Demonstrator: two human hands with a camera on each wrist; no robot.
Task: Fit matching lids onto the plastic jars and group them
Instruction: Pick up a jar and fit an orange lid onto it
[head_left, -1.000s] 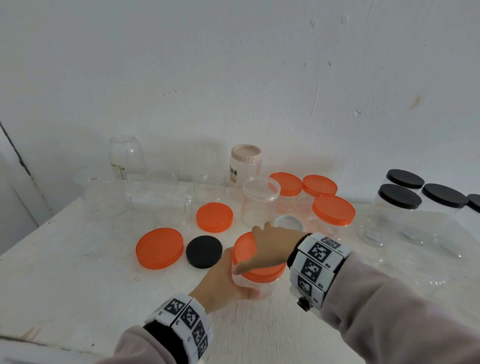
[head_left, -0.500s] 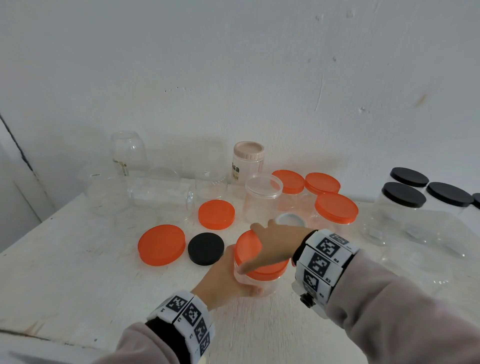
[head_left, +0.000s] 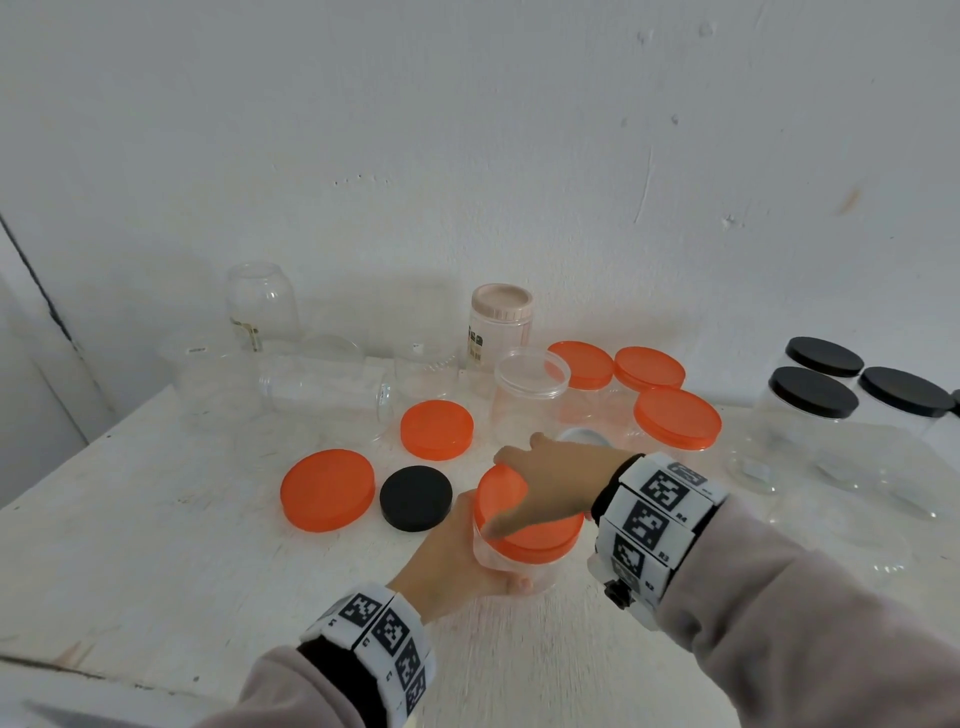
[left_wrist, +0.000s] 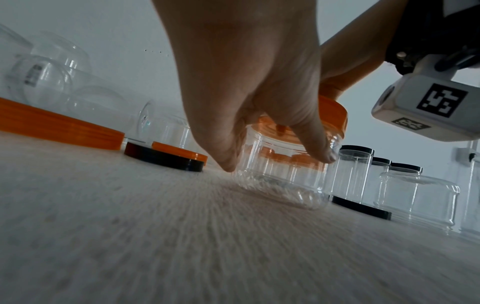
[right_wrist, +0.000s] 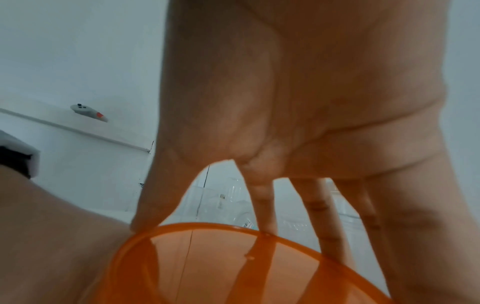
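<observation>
Orange loose lids (head_left: 327, 490) lie at the left of the table (head_left: 156, 545); next, the left hand (head_left: 457, 561) wraps the clear jar (left_wrist: 283, 174) from its left side, grip clamped on the wall. Directly above it, the right hand (head_left: 550, 483) spreads over the orange lid (head_left: 535, 530), fingertips (right_wrist: 267, 224) clamped on its rim, which sits slightly tilted on the upright jar's mouth

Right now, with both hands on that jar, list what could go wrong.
1. The orange lid sits tilted on the clear jar, so it may cross-thread or jam rather than seat flat.
2. The left hand holds the thin clear wall; squeezing could deform the mouth.
3. The loose black lid lies close beside the jar, so a twisting hand could knock it.
</observation>
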